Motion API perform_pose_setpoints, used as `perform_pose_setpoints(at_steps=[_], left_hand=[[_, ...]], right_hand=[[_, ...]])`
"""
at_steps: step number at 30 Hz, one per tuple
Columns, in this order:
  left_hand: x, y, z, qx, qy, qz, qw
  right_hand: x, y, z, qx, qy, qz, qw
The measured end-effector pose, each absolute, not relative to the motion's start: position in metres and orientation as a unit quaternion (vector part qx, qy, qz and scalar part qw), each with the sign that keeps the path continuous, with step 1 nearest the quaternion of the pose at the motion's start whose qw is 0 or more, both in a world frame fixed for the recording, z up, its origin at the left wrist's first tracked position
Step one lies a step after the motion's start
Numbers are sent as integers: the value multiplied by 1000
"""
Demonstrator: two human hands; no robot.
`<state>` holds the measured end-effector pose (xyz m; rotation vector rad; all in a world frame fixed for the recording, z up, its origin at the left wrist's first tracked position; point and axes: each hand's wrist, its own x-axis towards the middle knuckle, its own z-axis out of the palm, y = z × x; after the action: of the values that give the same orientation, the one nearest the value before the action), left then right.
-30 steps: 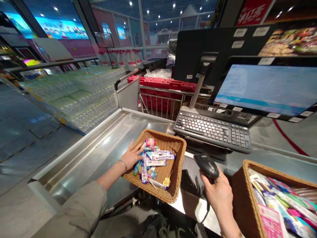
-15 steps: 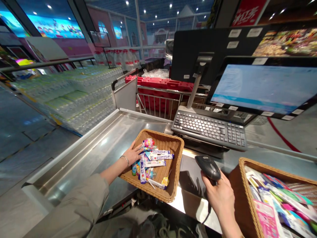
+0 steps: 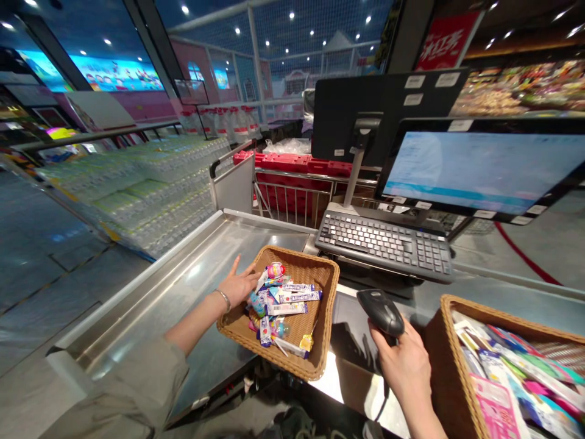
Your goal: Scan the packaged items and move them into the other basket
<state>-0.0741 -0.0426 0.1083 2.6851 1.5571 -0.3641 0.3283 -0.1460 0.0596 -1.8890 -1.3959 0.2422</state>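
Observation:
My left hand, fingers spread, is over the left rim of a wicker basket, beside the sweets inside. Several wrapped candy sticks lie in this basket, along with a round pink-and-red wrapped sweet and a yellow-wrapped lollipop. In my right hand is a black barcode scanner, its head pointing toward the basket and its cable hanging below. Whether the left fingertips touch any sweet, I cannot tell.
A keyboard and a lit monitor stand behind the scanner. To the right is a second wicker basket full of colourful packets. The metal counter has a raised edge at left. Beyond it are a cart and stacked bottles.
My left hand has drawn back slightly to the left and its fingers have spread. Some candy sticks in the basket have shifted. The scanner stays in my right hand.

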Motion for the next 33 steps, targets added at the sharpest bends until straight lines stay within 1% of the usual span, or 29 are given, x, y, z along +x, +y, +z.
perform_pose_setpoints(at_steps=[6, 12, 18, 25, 33], left_hand=[[-52, -40, 126, 856, 511, -65, 54], [-21, -36, 124, 857, 507, -29, 82], [10, -33, 122, 856, 505, -4, 107], [45, -36, 112, 855, 507, 94, 57], [57, -48, 118, 837, 524, 155, 10]], right_hand=[[333, -151, 66, -735, -548, 88, 391], [346, -159, 68, -756, -523, 75, 386], [357, -167, 67, -748, -526, 58, 402], [367, -172, 62, -748, -527, 23, 402], [367, -174, 59, -736, -538, -18, 409]])
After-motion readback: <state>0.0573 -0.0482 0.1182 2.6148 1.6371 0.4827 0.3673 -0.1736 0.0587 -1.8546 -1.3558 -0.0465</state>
